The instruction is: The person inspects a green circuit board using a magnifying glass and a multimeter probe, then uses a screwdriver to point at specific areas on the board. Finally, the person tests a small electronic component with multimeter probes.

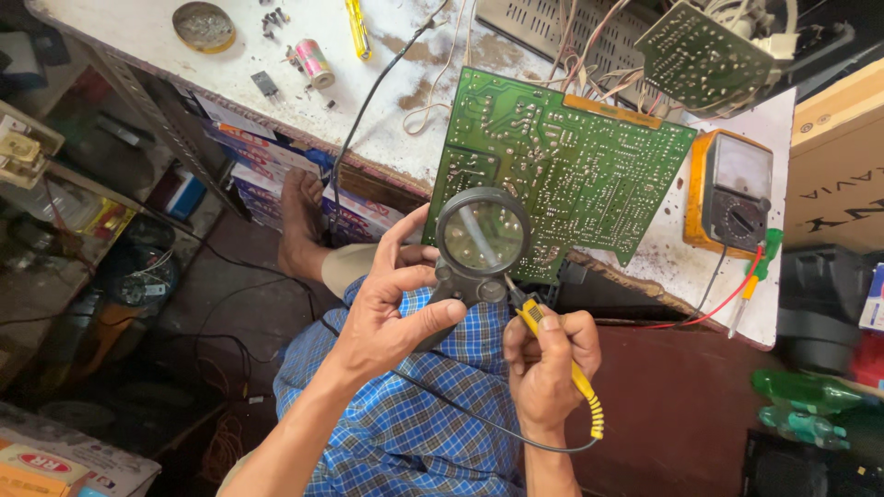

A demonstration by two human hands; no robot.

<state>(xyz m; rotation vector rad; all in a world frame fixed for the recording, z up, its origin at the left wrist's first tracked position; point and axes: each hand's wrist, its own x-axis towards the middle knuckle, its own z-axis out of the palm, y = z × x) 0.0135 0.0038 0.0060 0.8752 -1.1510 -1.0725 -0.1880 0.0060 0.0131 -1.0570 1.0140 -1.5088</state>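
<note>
Cluttered and paint-worn, the white bench [138,28] carries a green board [562,166] that juts over its near edge, just above the hands. The left hand [391,308] is clenched round the dark handle of a magnifier [482,235], thumb along one side, holding the lens flat over the board's lower left corner. Right of that grip, the right hand [543,364] pinches a yellow-handled iron [562,359] like a pen, its tip just under the lens rim and close to the board; whether it touches cannot be told. The iron looks light and stiff, best held on the ribbed yellow sleeve well back from the metal end, and its black cord [460,414] loops under both wrists and may tug. The lens is probably fragile and smears easily, so the handle is the place to take it. Beyond the board lie a yellow meter [732,189] with red and black leads, a second board tangled in wires, a tin lid [203,25] and small loose parts. Below the bench are shelves, boxes and a dim floor with cables.
</note>
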